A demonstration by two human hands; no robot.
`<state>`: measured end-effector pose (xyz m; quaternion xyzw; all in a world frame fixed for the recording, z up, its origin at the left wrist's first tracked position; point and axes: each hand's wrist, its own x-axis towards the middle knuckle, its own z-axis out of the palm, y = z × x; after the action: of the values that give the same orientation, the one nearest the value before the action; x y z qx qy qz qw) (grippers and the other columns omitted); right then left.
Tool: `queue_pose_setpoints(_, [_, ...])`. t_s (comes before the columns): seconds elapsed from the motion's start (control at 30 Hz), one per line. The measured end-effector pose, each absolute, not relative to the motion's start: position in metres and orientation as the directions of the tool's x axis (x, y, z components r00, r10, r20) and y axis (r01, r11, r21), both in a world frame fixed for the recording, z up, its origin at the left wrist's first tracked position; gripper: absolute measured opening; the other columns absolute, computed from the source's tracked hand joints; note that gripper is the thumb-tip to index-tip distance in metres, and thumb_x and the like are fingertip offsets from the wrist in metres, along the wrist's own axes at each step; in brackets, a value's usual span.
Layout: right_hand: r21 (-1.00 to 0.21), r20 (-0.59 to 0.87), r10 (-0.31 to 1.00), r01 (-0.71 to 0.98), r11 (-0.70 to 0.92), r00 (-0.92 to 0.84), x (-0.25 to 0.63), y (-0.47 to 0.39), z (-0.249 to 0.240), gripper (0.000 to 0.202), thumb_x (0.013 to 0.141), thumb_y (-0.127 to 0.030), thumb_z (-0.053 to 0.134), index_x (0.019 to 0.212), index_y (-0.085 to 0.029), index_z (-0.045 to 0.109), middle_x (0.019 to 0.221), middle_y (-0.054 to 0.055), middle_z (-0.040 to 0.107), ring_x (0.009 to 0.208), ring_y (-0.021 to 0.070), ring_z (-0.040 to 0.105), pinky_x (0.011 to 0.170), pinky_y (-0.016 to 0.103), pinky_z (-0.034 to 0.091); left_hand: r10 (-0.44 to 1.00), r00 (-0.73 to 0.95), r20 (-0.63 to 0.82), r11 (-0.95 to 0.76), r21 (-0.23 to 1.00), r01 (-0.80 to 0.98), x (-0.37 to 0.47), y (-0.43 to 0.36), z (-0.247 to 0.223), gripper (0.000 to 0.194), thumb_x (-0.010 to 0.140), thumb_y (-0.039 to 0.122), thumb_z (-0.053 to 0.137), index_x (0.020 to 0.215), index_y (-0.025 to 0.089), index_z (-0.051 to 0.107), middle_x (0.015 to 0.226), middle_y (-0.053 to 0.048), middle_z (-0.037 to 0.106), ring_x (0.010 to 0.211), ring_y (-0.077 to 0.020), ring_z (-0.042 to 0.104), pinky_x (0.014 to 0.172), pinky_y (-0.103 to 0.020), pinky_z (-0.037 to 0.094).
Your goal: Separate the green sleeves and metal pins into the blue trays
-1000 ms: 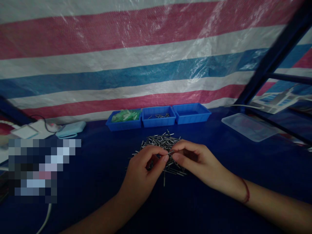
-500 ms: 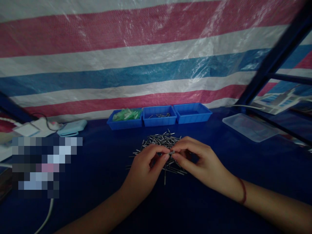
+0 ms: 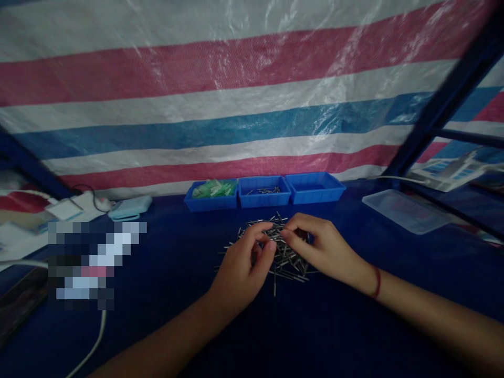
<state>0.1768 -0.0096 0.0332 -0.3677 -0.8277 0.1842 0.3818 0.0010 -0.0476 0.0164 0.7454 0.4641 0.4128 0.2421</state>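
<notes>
A heap of thin metal pins [image 3: 289, 254] lies on the dark blue table [image 3: 315, 325]. Over its left side is my left hand [image 3: 249, 261], thumb and index finger apart, with nothing seen between them. My right hand [image 3: 321, 245] is at the heap's upper right, its thumb and index fingertips close together; what they hold, if anything, is too small to make out. The two hands do not touch. Part of the heap is hidden behind my fingers.
Behind the heap stand three blue trays: one with green bags [image 3: 214, 189], one with a few metal pins [image 3: 252, 199], one at right [image 3: 315, 195]. A clear lid [image 3: 405, 211] lies right; a light-blue case [image 3: 129, 208] and a white cable [image 3: 101, 331] left.
My hands have moved apart, and the small grey piece that was between their fingertips no longer shows. My left thumb and index finger have opened. The view has shifted slightly.
</notes>
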Motion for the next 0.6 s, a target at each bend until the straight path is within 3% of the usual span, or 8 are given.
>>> queue_pose_setpoints(0.1, [-0.469,0.588,0.727,0.583,0.664,-0.355,0.173,0.018,0.046,0.025,0.087,-0.029,0.047,0.068,-0.017,0.057,0.065,0.000,0.060,0.061,0.0114,0.054,0.058,0.025,0.041,0.880,0.211,0.425,-0.469,0.714,0.519,-0.003,-0.041,0.014,0.031,0.088,0.022,0.047,0.118,0.019,0.044,0.084,0.000,0.064,0.056,-0.0095,0.053,0.055,-0.023,0.044])
queue_pose_setpoints(0.17, [-0.305,0.613,0.711,0.726,0.616,-0.345,0.170,0.042,0.054,0.027,0.089,-0.031,0.043,0.071,-0.017,0.058,0.068,0.001,0.062,0.062,0.0116,0.055,0.059,0.025,0.041,0.864,0.216,0.456,-0.489,0.653,0.578,-0.008,-0.036,0.014,0.023,0.087,0.021,0.047,0.109,0.019,0.052,0.082,-0.001,0.064,0.057,-0.0103,0.054,0.058,-0.024,0.045])
queue_pose_setpoints(0.27, [-0.220,0.601,0.717,0.790,0.573,-0.353,0.167,0.075,0.060,0.029,0.088,-0.032,0.043,0.070,-0.016,0.059,0.070,0.005,0.064,0.064,0.0150,0.056,0.061,0.030,0.038,0.836,0.224,0.500,-0.500,0.529,0.685,-0.017,-0.028,0.015,0.016,0.086,0.019,0.046,0.096,0.019,0.060,0.084,-0.002,0.066,0.065,-0.0124,0.058,0.063,-0.026,0.046])
queue_pose_setpoints(0.43, [-0.096,0.567,0.717,0.832,0.546,-0.405,0.167,0.083,0.051,0.028,0.086,-0.034,0.045,0.075,-0.017,0.063,0.074,0.008,0.066,0.073,0.0223,0.058,0.070,0.039,0.033,0.853,0.185,0.488,-0.416,0.422,0.805,-0.040,-0.012,0.019,0.020,0.086,0.020,0.044,0.097,0.017,0.061,0.084,-0.004,0.067,0.068,-0.0143,0.058,0.064,-0.028,0.044])
queue_pose_setpoints(0.6, [-0.016,0.502,0.689,0.791,0.611,-0.522,0.188,0.045,0.034,0.025,0.088,-0.034,0.043,0.083,-0.019,0.063,0.078,0.006,0.066,0.079,0.0222,0.058,0.073,0.038,0.032,0.879,0.218,0.424,-0.393,0.388,0.834,-0.054,-0.002,0.018,0.022,0.086,0.021,0.042,0.084,0.017,0.064,0.078,-0.004,0.066,0.068,-0.0162,0.059,0.064,-0.029,0.042])
